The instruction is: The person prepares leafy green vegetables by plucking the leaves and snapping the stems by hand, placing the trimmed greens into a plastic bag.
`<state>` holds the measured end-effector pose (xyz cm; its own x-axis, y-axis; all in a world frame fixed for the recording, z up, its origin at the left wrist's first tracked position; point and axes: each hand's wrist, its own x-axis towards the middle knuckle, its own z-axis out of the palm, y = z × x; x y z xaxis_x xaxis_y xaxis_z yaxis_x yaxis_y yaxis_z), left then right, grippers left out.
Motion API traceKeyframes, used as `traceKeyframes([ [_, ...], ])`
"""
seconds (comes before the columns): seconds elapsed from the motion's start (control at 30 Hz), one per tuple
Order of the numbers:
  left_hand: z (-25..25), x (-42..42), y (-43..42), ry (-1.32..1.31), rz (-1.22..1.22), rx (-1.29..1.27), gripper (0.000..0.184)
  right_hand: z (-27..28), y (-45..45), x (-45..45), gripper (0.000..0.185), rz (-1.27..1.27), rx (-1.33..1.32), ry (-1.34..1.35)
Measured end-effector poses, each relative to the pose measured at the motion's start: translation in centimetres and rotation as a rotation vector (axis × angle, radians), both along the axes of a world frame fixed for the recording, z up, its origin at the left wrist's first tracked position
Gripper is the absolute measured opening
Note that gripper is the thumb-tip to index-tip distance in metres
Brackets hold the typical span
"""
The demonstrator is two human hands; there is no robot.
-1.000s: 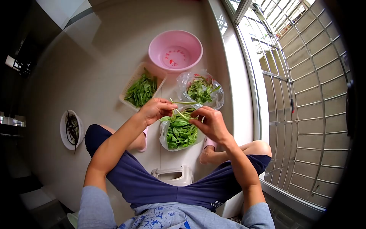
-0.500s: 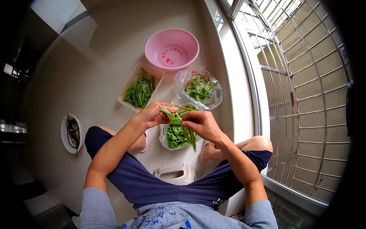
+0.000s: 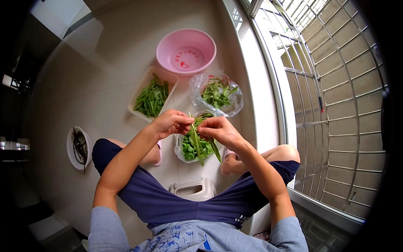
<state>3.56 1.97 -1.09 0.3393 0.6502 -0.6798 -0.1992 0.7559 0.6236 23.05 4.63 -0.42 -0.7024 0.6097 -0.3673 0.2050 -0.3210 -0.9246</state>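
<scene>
My left hand (image 3: 174,123) pinches the pale stem of a green leafy sprig (image 3: 193,140) between thumb and fingers. Close on its right, my right hand (image 3: 218,131) is closed on leafy greens too, with a long leaf (image 3: 215,150) hanging below its fingers. Both hands are over a clear plastic bag (image 3: 179,152) of leafy greens on the floor. Behind it lies a second clear bag (image 3: 236,106) with stems and leaves. A cream basket (image 3: 135,103) to the left of that holds cut greens.
A pink basin (image 3: 189,50) stands beyond the basket. At the left is a white bowl (image 3: 72,156) with dark, long pieces. A light plastic stool (image 3: 205,189) is between my knees. Along the right run a ledge (image 3: 266,105) and a metal window grille (image 3: 336,126).
The leafy sprig now hangs down from my left hand, where its leaf had pointed up. My right hand has shifted slightly at the stems. The view has moved slightly.
</scene>
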Motion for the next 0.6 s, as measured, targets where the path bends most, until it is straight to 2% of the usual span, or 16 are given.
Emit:
traceKeyframes([
  [0.1,0.1,0.5,-0.1,0.001,0.055,0.030,0.011,-0.2,0.2,0.1,0.014,0.032,-0.115,0.068],
  [0.27,-0.3,0.5,-0.2,0.060,0.015,0.217,0.014,-1.8,0.2,0.2,0.012,-0.069,-0.400,0.136],
  [0.5,0.4,1.2,-0.4,0.166,0.002,0.368,0.014,-1.2,0.2,0.1,0.007,-0.084,-0.492,0.093],
  [0.6,0.4,1.4,-0.5,0.201,0.036,0.383,0.013,-1.3,0.0,-0.1,0.008,-0.174,-0.567,0.096],
])
